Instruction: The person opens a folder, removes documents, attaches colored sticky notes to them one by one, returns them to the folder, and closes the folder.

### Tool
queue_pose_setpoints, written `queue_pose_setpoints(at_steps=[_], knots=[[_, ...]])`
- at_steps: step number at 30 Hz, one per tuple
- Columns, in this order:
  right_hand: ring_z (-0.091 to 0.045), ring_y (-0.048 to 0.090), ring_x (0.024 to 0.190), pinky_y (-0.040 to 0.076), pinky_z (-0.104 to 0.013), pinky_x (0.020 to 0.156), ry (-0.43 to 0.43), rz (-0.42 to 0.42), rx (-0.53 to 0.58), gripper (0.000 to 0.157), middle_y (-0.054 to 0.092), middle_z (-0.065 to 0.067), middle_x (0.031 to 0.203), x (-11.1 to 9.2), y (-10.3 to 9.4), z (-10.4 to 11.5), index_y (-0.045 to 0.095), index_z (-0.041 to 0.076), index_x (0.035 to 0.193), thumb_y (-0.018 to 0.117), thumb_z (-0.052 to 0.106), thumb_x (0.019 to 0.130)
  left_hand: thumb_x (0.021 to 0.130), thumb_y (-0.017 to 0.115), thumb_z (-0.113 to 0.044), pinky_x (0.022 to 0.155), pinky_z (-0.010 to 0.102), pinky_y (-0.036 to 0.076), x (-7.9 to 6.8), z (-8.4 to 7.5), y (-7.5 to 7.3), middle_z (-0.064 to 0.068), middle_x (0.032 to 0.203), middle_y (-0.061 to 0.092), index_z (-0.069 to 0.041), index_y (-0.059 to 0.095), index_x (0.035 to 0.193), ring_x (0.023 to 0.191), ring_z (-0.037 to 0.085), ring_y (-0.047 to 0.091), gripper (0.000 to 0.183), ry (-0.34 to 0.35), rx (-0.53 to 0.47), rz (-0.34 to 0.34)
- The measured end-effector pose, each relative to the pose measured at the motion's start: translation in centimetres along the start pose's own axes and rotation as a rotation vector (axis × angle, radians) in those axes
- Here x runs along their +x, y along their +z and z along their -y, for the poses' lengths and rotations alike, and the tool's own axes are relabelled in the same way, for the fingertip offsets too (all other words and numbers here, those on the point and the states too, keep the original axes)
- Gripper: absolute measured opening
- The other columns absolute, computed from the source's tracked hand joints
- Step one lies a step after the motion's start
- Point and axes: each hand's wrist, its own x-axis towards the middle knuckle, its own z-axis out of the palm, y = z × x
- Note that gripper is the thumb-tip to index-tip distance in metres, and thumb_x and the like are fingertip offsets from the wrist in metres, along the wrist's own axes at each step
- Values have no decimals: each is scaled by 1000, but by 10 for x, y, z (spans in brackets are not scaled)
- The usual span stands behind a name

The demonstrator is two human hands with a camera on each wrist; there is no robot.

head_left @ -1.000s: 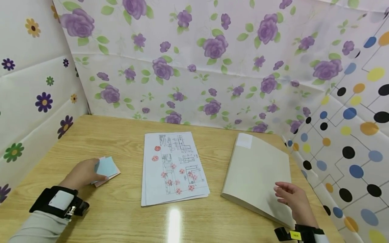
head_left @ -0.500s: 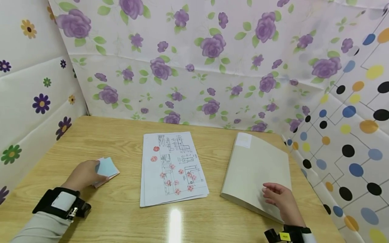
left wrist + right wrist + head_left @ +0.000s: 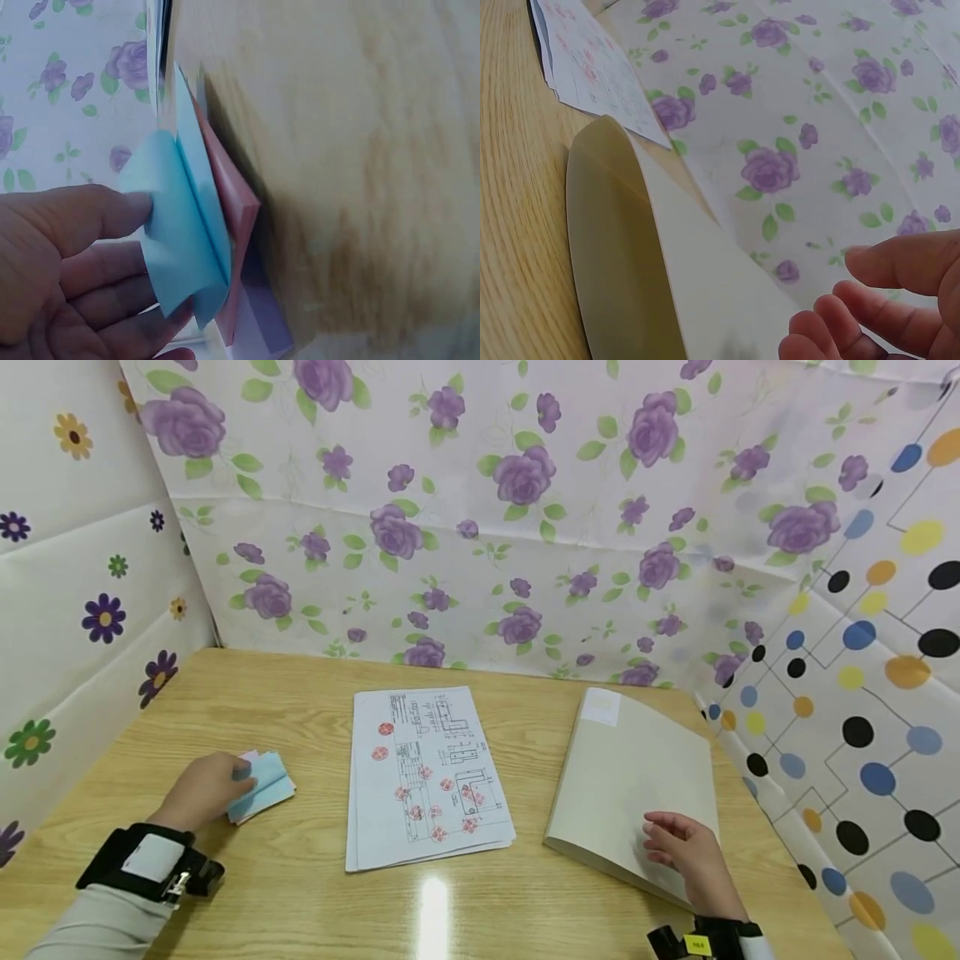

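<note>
My left hand (image 3: 201,792) pinches the top sheet of a light blue sticky note pad (image 3: 264,789) at the table's left side. In the left wrist view the lifted blue sheet (image 3: 171,217) bends up between thumb and fingers, away from the sheets under it. A pink sticky note pad (image 3: 234,196) lies beneath the blue ones, and a purple pad (image 3: 259,311) shows below that. My right hand (image 3: 692,858) holds nothing; its fingers curl loosely over the cream folder (image 3: 633,777). In the right wrist view the folder's end (image 3: 615,240) gapes.
A stack of papers (image 3: 423,768) with drawings and red stamps lies mid-table, between the sticky notes and the folder. Patterned sheets hang close around: purple roses (image 3: 450,527) at the back, flowers at left, coloured dots (image 3: 858,735) at right.
The blue top sheet, flat before, is now lifted and folded up by my left thumb. My right hand has moved a little to the left over the folder.
</note>
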Motion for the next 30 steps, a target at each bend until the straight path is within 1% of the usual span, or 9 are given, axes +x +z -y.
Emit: queue_pose_setpoints(at_steps=[3,6,10,14,18,21,23,27,30], knots=[[-10,60,74,51,-26,67,3,0,10,40,63,1,89,-1,1,1,50,-5,118,58,19,86,84,54,-5,67,44,47,1,-1,2,32,100,59,15,60,100,86,40,58,27,27,2,-15],[-11,60,74,52,-26,67,4,0,22,38,63,1,88,-1,1,2,50,-5,118,55,17,88,85,51,-2,65,43,47,2,-2,5,31,97,60,14,62,98,83,39,59,23,40,-7,-43],[-12,60,75,52,-27,68,-4,4,27,37,62,-1,90,-1,3,2,49,-5,118,54,17,89,86,50,-2,65,45,47,3,-3,3,31,95,60,15,60,97,82,41,58,23,37,-21,-74],[-11,60,74,52,-27,68,-10,1,21,37,62,-2,91,0,5,2,49,-5,118,53,18,90,87,48,-2,57,38,44,4,-7,-3,31,95,60,16,59,100,73,33,58,25,21,-41,-78],[-11,61,73,52,-27,68,-15,-5,15,37,62,-2,91,0,7,4,50,-5,118,53,19,90,87,47,-3,54,34,43,4,-14,-9,31,94,60,15,59,101,71,30,58,26,29,-61,-132],[-11,61,74,52,-27,68,-29,-4,2,37,62,-3,92,-1,9,7,50,-4,118,53,19,90,87,48,-2,57,36,45,5,-21,-15,31,94,61,15,60,100,74,32,60,25,62,-78,-193],[-11,61,75,52,-27,69,-43,4,-6,38,63,-5,93,-1,11,9,51,-5,118,53,20,90,87,48,-2,56,35,45,8,-26,-18,31,92,61,14,61,99,70,30,60,24,88,-88,-227],[-12,62,77,53,-28,69,-79,33,-16,38,64,-6,94,0,18,13,52,-5,117,54,22,89,88,48,-3,49,29,37,12,-42,-21,25,78,63,12,63,94,54,21,51,22,140,-112,-297],[-14,63,79,53,-29,70,-109,60,-27,38,65,-9,96,0,26,16,54,-5,115,54,22,89,88,49,-4,49,27,35,14,-58,-18,22,75,63,10,63,94,51,16,46,21,165,-155,-334]])
